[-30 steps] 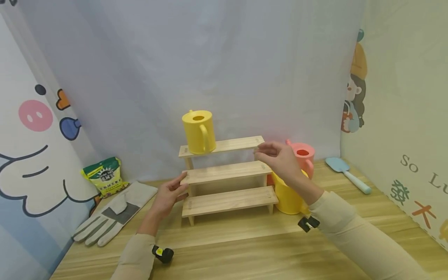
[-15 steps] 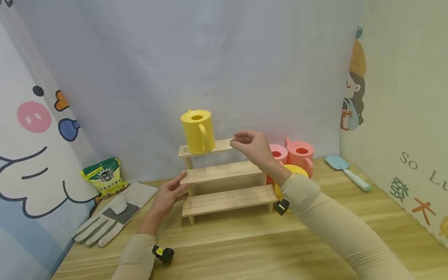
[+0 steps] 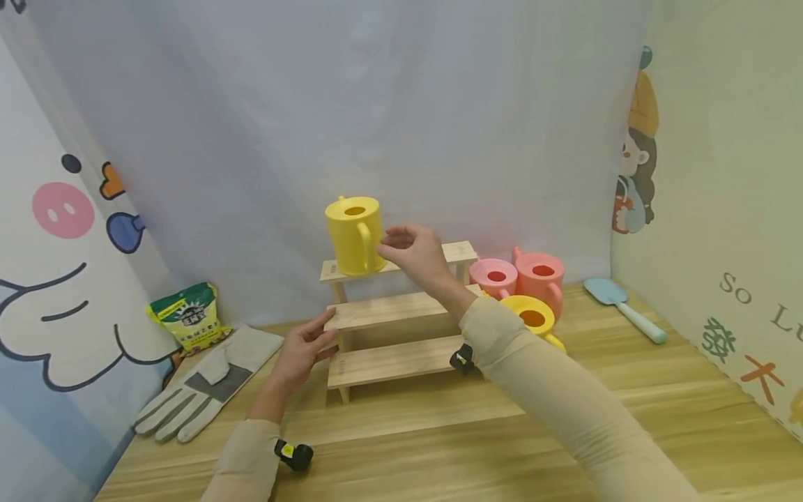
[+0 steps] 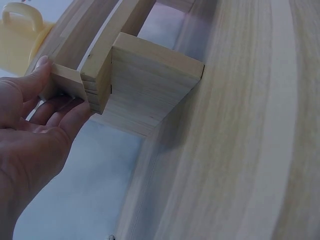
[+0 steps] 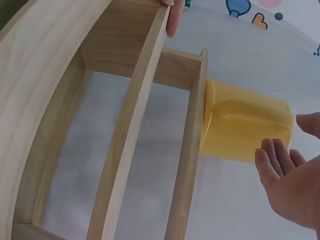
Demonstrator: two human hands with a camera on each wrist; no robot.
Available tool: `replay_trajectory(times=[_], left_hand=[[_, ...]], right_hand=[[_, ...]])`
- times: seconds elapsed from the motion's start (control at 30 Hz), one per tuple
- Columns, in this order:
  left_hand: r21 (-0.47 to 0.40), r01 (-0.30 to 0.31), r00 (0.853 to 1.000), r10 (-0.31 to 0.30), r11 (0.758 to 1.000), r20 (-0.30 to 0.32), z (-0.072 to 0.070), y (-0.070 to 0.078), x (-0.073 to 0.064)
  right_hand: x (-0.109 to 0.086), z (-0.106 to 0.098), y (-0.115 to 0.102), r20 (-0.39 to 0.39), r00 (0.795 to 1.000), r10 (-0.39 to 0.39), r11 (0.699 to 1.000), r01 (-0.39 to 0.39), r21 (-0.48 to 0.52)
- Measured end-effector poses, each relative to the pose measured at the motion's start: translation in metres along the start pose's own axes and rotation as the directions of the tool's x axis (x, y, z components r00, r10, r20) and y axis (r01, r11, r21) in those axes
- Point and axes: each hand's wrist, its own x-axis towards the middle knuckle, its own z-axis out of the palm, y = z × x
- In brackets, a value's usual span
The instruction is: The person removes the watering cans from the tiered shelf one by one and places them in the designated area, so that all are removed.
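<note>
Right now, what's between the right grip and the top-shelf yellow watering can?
Nothing visible between the right grip and the yellow watering can, per the right wrist view; fingers overlap it there, contact unclear.

I'm watching one jug (image 3: 351, 242) standing on the top tier (image 3: 460, 252) of the rack (image 3: 383, 311); a glove (image 3: 210, 380) and packet (image 3: 190, 318) are lying left, three more jugs (image 3: 530, 302) and a trowel (image 3: 624, 310) right.
</note>
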Motion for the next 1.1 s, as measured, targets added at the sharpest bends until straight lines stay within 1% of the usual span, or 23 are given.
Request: replay_trajectory(times=[0.13, 0.27, 0.53, 0.7, 0.87, 1.1], left_hand=[[0.004, 0.0, 1.0, 0.0, 1.0, -0.01, 0.002, 0.001, 0.0], [0.005, 0.0, 1.0, 0.0, 1.0, -0.016, 0.002, 0.002, 0.0], [0.015, 0.001, 1.0, -0.001, 1.0, 0.004, 0.002, 0.002, -0.001], [0.015, 0.002, 1.0, -0.001, 1.0, -0.01, 0.002, 0.003, -0.002], [0.018, -0.003, 1.0, 0.004, 1.0, -0.024, 0.001, 0.004, -0.003], [0.003, 0.003, 1.0, -0.003, 1.0, -0.008, 0.002, 0.003, -0.003]], right_hand=[[0.005, 0.007, -0.002, -0.003, 1.0, 0.015, 1.0, -0.015, 0.021], [0.007, 0.014, -0.003, 0.0, 1.0, 0.023, 1.0, -0.023, 0.021], [0.01, 0.025, -0.003, -0.002, 1.0, 0.021, 1.0, -0.021, 0.006], [0.012, 0.031, -0.008, -0.037, 0.999, 0.011, 1.0, -0.01, 0.02], [0.014, 0.039, -0.014, -0.091, 0.995, 0.047, 0.999, -0.045, 0.027], [0.013, 0.044, -0.013, -0.172, 0.981, 0.088, 0.996, -0.085, 0.029]])
